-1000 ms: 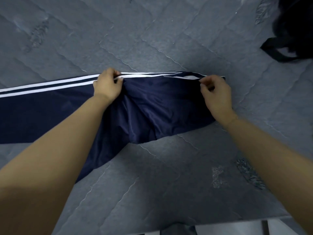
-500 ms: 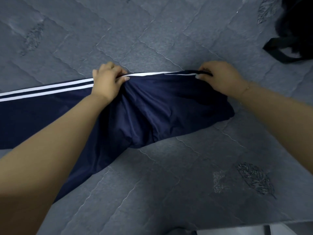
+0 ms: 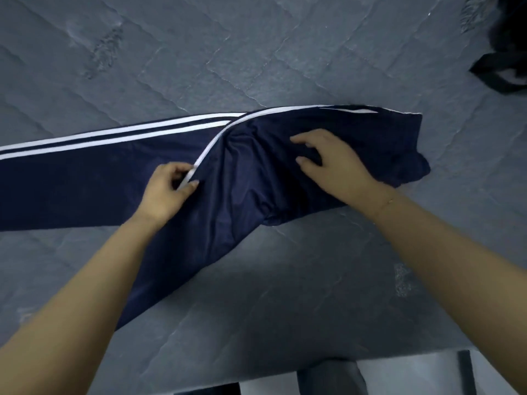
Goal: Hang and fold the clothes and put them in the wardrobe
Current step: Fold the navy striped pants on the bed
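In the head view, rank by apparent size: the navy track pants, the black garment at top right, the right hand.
1. navy track pants, largest.
2–3. black garment, cut off by the frame, and right hand look alike; unranked.

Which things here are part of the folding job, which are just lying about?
In the job:
- navy track pants, spread on the bed
- left hand, pinching the white stripe
- right hand, resting on the fabric

Lying about:
- black garment, far right
- grey quilted bedspread
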A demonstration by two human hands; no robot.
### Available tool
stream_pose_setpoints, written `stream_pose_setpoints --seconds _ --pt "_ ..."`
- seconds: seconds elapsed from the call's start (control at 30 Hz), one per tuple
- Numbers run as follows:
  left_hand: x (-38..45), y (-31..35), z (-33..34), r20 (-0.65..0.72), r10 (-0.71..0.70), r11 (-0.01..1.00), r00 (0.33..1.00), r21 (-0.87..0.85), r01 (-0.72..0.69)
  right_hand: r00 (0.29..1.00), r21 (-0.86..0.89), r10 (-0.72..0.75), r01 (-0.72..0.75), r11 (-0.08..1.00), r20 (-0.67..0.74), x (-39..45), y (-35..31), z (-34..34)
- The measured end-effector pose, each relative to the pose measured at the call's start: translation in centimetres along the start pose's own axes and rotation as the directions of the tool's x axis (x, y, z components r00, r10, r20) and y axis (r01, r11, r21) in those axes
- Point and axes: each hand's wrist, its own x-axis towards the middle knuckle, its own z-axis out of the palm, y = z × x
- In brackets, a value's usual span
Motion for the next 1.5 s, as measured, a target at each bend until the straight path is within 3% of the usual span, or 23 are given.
stream_pose_setpoints --seconds 0.27,0.43,0.5,0.6,0.67,0.8,0.93,1.07,1.13,1.2,1.3,1.4,1.5 --pt "-7.0 -14.6 -6.6 0.195 -0.148 0.985 0.970 0.121 0.126 0.948 -0.066 -0.093 0.118 0.991 0.304 0.8 -13.6 14.0" --pt "-11.8 -22.8 -9.9 0.399 -0.072 0.963 0.914 0.266 -0.040 0.884 -0.215 -0.118 0.237 0.948 0.453 2.5 -19.3 23.4" --pt "-13.3 -25.1 -10.5 0.397 -0.038 0.949 0.917 0.301 -0.091 0.836 -0.279 -0.088 0.277 0.919 0.541 2.8 -20.6 26.4" --pt "-14.2 -26.8 -12.0 0.372 0.032 0.976 0.928 0.189 -0.109 0.780 -0.355 -0.066 0.356 0.864 0.622 3.1 -22.0 29.0" --pt "-13.6 -27.1 -14.1 0.383 0.023 0.988 0.923 0.133 -0.080 0.790 -0.350 -0.069 0.346 0.871 0.609 3.7 -23.0 29.4" --pt "-10.2 -27.2 -20.0 0.398 0.012 1.000 0.917 0.018 -0.021 0.857 -0.268 -0.017 0.180 0.946 0.515 5.7 -25.3 28.0" --pt "-6.4 -27.7 -27.5 0.616 -0.073 0.997 0.784 0.045 0.057 0.909 -0.185 0.007 0.077 0.980 0.417 8.6 -27.5 26.8" --pt "-4.0 -29.7 -33.3 0.688 -0.176 0.983 0.704 0.078 0.169 0.927 -0.206 0.003 0.079 0.975 0.374 12.8 -28.8 27.2" --pt "-3.1 -30.9 -35.0 0.611 -0.203 0.964 0.765 -0.012 0.265 0.942 -0.201 0.001 0.070 0.977 0.335 15.0 -29.3 27.8" --pt "-2.0 -32.1 -36.2 0.470 -0.228 0.879 0.852 -0.278 0.389 0.949 -0.174 0.014 0.043 0.984 0.316 16.9 -29.6 28.5" --pt "-0.1 -32.4 -36.6 0.212 -0.249 0.691 0.945 -0.645 0.327 0.949 -0.166 0.025 0.029 0.986 0.313 19.5 -29.5 29.6" --pt "3.0 -32.5 -35.3 -0.143 -0.256 0.816 0.956 -0.563 0.134 0.960 -0.199 0.024 0.033 0.980 0.277 21.6 -28.8 30.8" --pt "6.2 -33.2 -33.3 -0.271 -0.260 0.907 0.927 -0.398 0.138 0.963 -0.238 0.045 0.020 0.971 0.264 23.4 -27.6 31.8"
